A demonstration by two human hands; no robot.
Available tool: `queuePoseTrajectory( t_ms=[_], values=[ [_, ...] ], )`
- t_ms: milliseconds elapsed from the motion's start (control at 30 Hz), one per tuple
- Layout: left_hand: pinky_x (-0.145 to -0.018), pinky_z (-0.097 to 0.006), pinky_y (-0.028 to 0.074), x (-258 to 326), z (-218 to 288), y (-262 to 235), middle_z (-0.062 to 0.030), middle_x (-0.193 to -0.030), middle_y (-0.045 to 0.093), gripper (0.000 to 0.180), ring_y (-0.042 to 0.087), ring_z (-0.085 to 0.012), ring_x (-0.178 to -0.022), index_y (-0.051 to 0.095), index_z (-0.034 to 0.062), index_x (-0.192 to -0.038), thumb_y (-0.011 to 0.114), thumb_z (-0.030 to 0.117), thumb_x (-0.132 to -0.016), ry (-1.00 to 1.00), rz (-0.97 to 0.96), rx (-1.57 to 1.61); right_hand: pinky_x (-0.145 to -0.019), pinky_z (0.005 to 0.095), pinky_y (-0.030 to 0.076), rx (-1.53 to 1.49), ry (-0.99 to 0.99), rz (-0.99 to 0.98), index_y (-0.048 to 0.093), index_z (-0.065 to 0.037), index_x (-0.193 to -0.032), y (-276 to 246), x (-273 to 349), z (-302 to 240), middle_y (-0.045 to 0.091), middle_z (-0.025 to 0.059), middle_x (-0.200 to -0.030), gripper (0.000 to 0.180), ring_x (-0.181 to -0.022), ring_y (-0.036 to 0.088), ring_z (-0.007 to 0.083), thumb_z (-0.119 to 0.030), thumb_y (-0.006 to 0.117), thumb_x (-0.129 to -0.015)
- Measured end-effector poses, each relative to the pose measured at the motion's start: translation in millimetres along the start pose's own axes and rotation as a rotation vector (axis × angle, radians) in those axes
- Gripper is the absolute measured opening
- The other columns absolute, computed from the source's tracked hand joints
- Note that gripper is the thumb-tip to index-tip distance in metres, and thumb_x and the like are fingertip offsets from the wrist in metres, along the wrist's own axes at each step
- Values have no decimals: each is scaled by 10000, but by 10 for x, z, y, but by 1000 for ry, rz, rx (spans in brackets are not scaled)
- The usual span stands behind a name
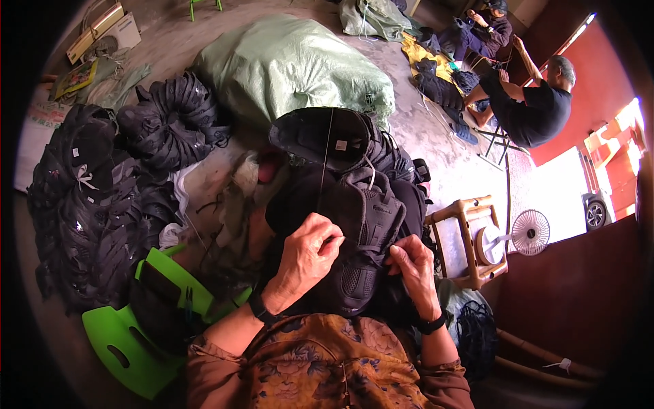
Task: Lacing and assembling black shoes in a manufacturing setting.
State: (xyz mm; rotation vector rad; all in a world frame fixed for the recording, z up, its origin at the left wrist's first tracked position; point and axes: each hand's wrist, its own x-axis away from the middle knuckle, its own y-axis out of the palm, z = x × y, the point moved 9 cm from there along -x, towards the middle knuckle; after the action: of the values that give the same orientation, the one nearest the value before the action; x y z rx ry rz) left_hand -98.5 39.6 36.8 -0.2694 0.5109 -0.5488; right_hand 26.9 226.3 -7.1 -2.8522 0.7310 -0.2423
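Both left hand (310,255) and right hand (414,264) are pinched closed — on what, I can't tell — at nine and four o'clock of the black shoe (371,228), twelve o'clock from the floral shirt (327,361), probably light, pliable, best held by its sides.

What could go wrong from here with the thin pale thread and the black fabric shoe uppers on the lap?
The thin pale thread crosses the open black fabric upper with a small white label and runs down toward the left hand; it might snag or tangle.

The black mesh-toed upper rests on the lap between that hand and the right hand, so it could shift if tugged unevenly.
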Motion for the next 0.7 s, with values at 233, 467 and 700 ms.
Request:
queuePoseTrajectory(
  t_ms=[233, 467, 700],
  values=[
    [-565, -302, 489, 8, 48, -4, -71, -793, 590, 132, 607, -208, -642, 633, 41, -905, 712, -9, -813, 49, 20, -32, -547, 215, 467, -15, -4, -6, 590, -11, -896, -3, -2, -21, 630, 38, -709, 194, -581, 566, 82, -187, 643, -959],
    [-543, -314, 496, -15, 125, 41, -44, -764, 583, 157, 626, -231, -638, 600, 85, -852, 738, 41, -792, 86, 60, -190, -539, 216, 466, -23, 0, -6, 591, -13, -894, 0, -5, 3, 631, 38, -708, 198, -574, 566, 81, -192, 644, -958],
    [-503, -309, 462, 27, 420, 263, -43, -721, 480, 162, 553, -200, -549, 577, 84, -852, 687, 44, -740, 464, 8, -560, -543, 229, 477, 2, 15, 0, 590, -15, -902, -16, -25, 23, 633, 46, -723, 175, -572, 580, 98, -170, 663, -939]
  ],
)
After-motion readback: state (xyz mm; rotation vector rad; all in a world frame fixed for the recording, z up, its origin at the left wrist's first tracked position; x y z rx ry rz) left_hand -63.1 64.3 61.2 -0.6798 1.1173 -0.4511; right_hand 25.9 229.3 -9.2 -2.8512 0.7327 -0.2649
